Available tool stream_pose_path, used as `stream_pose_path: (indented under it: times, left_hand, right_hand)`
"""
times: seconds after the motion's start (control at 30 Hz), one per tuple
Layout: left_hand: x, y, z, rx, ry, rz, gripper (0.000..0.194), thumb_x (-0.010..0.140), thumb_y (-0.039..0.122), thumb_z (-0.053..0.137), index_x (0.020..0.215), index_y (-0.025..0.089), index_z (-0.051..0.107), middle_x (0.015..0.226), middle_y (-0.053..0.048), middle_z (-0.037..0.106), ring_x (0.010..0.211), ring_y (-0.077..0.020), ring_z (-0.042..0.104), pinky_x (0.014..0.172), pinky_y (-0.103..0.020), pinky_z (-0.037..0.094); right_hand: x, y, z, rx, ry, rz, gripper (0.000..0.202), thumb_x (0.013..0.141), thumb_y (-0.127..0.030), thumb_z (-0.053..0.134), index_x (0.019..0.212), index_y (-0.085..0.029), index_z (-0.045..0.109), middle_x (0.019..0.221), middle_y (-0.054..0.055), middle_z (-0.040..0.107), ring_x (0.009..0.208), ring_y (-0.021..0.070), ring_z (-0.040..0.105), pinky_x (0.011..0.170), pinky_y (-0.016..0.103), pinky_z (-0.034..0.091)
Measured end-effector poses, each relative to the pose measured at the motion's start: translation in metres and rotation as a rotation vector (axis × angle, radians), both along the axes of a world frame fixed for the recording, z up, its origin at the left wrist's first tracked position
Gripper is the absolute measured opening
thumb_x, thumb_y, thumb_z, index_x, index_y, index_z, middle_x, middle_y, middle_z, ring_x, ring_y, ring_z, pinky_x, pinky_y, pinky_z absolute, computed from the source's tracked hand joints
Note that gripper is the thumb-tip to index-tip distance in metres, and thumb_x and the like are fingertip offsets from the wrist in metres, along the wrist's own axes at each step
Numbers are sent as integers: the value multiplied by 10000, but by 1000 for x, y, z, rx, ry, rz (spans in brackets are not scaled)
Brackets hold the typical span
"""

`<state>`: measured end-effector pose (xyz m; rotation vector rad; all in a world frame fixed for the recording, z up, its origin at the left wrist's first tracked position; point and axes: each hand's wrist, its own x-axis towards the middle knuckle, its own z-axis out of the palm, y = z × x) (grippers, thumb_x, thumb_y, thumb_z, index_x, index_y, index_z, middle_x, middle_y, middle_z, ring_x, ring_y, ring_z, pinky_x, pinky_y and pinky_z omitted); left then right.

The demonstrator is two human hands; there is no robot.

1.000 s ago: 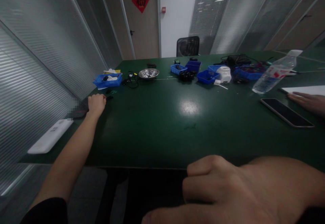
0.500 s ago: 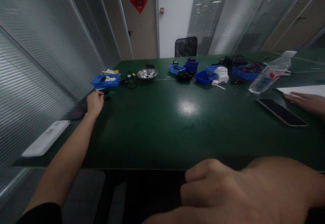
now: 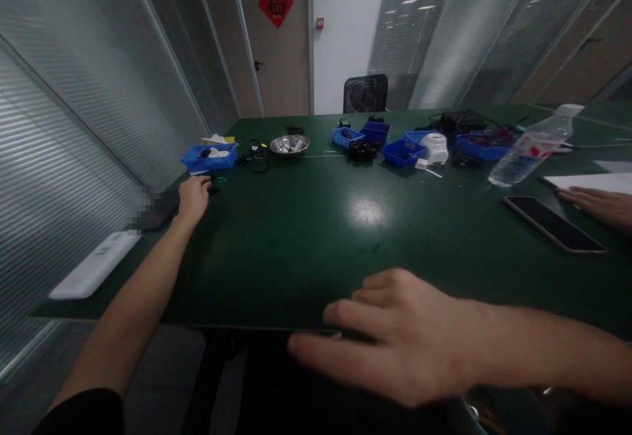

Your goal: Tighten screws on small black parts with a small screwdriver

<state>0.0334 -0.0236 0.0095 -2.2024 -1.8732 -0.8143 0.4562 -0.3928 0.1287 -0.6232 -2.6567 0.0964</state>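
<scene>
My left hand (image 3: 193,198) reaches far out over the left side of the green table (image 3: 296,237). Its fingers are pinched together, and whatever they hold is hidden. A small dark object (image 3: 214,190) lies right beside its fingertips, with a blue basket (image 3: 210,160) just beyond. Close to the camera, my right hand (image 3: 399,336) hovers above the near table edge. Its thumb is stretched out apart from the loosely bent fingers. I see nothing clearly held there, only a tiny pale spot between thumb and fingers.
A white case (image 3: 96,265) lies at the left edge. Farther back are a metal bowl (image 3: 289,146), black cables (image 3: 255,157) and a blue tray (image 3: 402,153). To the right stand a tilted-looking water bottle (image 3: 536,147), a phone (image 3: 553,223) and another person's hand (image 3: 600,204) on paper.
My right hand has moved forward and up from the bottom of the view, its thumb now apart from the fingers. My left hand stays near the same dark objects by the basket.
</scene>
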Motion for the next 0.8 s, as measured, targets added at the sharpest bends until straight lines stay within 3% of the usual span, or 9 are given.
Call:
stream_pose_path:
  times: [0.07, 0.2, 0.37, 0.43, 0.5, 0.6, 0.8]
  left_hand:
    - [-2, 3, -2, 3, -13, -11, 411, 981, 238, 458, 1261, 89, 720, 1284, -181, 715, 1222, -322, 648, 1137, -420, 432]
    - [-2, 9, -8, -10, -94, 55, 359, 967, 254, 506, 1199, 130, 749, 1174, -147, 758, 1125, -298, 690, 1070, -391, 479]
    - [-2, 15, -15, -1, -176, 38, 324, 965, 298, 554, 1179, 167, 758, 1116, -116, 771, 1035, -284, 702, 1008, -365, 497]
    - [-3, 17, -18, 5, -165, 15, 320, 978, 319, 547, 1167, 172, 760, 1126, -120, 761, 1037, -287, 687, 1007, -375, 490]
    - [-4, 17, -20, 23, -139, 17, 318, 984, 338, 545, 1151, 178, 764, 1150, -129, 744, 1067, -302, 662, 1023, -398, 475]
    - [-5, 17, -24, 54, -119, 47, 306, 980, 336, 557, 1133, 177, 769, 1199, -143, 716, 1136, -321, 626, 1078, -435, 439]
    - [-3, 16, -30, -31, -176, 87, 301, 976, 338, 584, 1152, 182, 772, 1234, -130, 727, 1129, -302, 648, 1036, -390, 473]
  right_hand:
    - [16, 29, -7, 100, -140, -94, 402, 1083, -284, 408, 1412, -175, 611, 876, 57, 714, 596, 135, 576, 518, 293, 412]
    - [75, 99, -48, 176, -163, -454, 315, 1081, -308, 438, 1276, -191, 656, 951, 66, 762, 626, 142, 611, 563, 275, 366]
    - [146, 159, -109, 26, -23, -781, 286, 1030, -322, 467, 1152, -200, 696, 1007, 79, 790, 719, 197, 687, 639, 286, 433]
    - [157, 168, -121, -33, 59, -874, 289, 1022, -307, 455, 1137, -194, 695, 893, 65, 781, 717, 208, 696, 669, 295, 454]
    - [158, 170, -127, -20, -1, -885, 301, 1011, -321, 473, 1181, -206, 694, 964, 73, 793, 739, 226, 701, 661, 305, 444]
    - [154, 170, -129, 0, -116, -853, 324, 1009, -346, 489, 1242, -236, 687, 1153, 84, 789, 835, 245, 721, 660, 303, 435]
    - [149, 168, -126, -21, -124, -884, 324, 1016, -341, 475, 1237, -233, 687, 1095, 80, 796, 815, 239, 715, 651, 300, 420]
